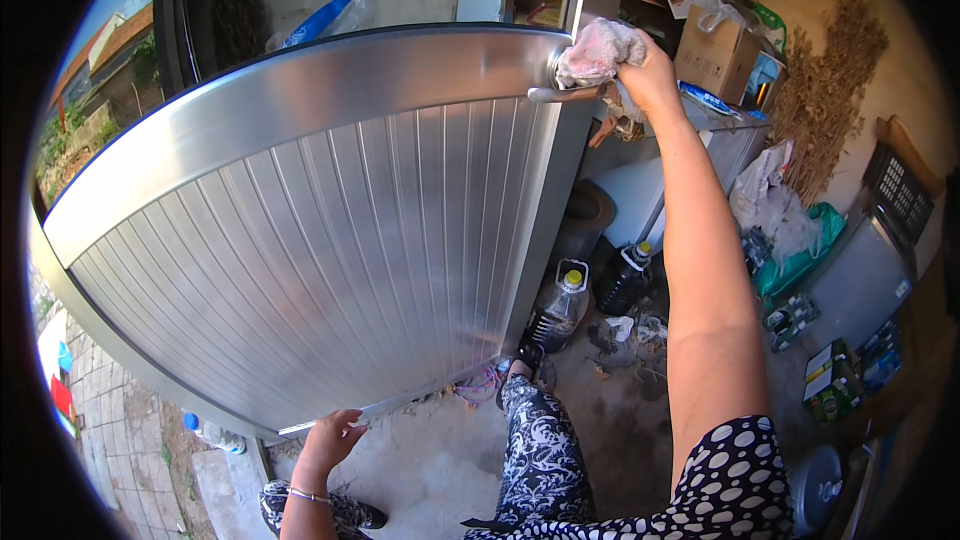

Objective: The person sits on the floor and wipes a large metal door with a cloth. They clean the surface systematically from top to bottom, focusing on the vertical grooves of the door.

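My right hand (654, 77) is stretched far forward, closed round a crumpled pinkish-grey cloth (598, 50). The cloth rests against the upper edge of a silver metal door (370, 210), just above its lever handle (560, 96). Ribbed panelling covers the lower part of the door, below a smooth band. Low on the left, my left hand (332, 440) hangs in front of the door's bottom, a bracelet at its wrist. Its fingers are loosely bent and apart, with nothing in them.
Beyond the door's edge stand large plastic jugs (568, 302) with yellow caps. Cluttered shelves hold a cardboard box (716, 52). On the right are plastic bags (775, 195), a dried plant bundle (830, 90) and drink packs (832, 380). A blue-capped bottle (212, 433) lies outside at lower left.
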Tool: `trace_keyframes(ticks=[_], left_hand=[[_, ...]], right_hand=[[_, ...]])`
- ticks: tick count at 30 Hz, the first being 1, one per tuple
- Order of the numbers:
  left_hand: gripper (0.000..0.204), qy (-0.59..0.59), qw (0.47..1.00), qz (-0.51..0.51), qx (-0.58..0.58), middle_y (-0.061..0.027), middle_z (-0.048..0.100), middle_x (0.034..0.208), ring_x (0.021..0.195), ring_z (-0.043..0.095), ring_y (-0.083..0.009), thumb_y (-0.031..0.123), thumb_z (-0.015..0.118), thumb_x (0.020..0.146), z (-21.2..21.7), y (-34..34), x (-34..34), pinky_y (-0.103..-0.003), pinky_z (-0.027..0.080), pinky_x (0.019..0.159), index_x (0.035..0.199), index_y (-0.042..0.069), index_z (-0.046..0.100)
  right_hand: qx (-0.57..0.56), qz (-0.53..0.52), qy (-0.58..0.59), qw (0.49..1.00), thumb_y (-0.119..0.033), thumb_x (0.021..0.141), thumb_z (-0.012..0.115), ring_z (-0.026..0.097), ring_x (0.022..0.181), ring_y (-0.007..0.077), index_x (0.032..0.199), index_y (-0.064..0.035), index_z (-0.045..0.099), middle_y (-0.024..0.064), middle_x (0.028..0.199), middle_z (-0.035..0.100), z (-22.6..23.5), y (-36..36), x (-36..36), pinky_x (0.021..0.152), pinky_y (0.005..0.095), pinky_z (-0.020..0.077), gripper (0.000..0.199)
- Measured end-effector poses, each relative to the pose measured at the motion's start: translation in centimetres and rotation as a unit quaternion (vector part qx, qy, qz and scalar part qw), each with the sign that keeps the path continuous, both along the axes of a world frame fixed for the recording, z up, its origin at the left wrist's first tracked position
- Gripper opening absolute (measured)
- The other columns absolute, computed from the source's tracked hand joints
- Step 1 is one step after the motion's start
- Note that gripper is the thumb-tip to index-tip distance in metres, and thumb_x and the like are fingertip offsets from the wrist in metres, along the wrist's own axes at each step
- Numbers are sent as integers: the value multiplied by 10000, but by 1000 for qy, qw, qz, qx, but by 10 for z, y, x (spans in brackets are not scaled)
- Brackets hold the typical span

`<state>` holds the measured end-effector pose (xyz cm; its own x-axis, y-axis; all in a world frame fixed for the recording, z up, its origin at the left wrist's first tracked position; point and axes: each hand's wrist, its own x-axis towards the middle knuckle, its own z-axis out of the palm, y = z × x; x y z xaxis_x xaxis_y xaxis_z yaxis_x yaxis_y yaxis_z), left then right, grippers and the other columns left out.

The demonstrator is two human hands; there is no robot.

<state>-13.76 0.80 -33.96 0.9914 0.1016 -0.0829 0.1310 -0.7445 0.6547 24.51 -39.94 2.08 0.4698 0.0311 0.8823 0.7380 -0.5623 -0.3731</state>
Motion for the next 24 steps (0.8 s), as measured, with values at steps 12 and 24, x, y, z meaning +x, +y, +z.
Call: trace_keyframes(ticks=[12,24], left_hand=[[301,0,999,-14,36,-137,685,980,848,675,-264,189,691,836,3,2,-2,-347,539,763,1097,46,643],[323,4,999,-23,47,-134,683,997,861,673,-276,246,680,849,6,1,0,-359,531,771,1102,50,643]], right_hand=[[-36,-26,186,982,-262,677,761,597,1078,353,1191,-63,565,206,1113,639,-112,-2,11,914,376,468,585],[-33,-130,407,903,-253,749,672,549,1132,409,1300,-63,416,270,1199,577,-273,25,-45,965,437,440,636]])
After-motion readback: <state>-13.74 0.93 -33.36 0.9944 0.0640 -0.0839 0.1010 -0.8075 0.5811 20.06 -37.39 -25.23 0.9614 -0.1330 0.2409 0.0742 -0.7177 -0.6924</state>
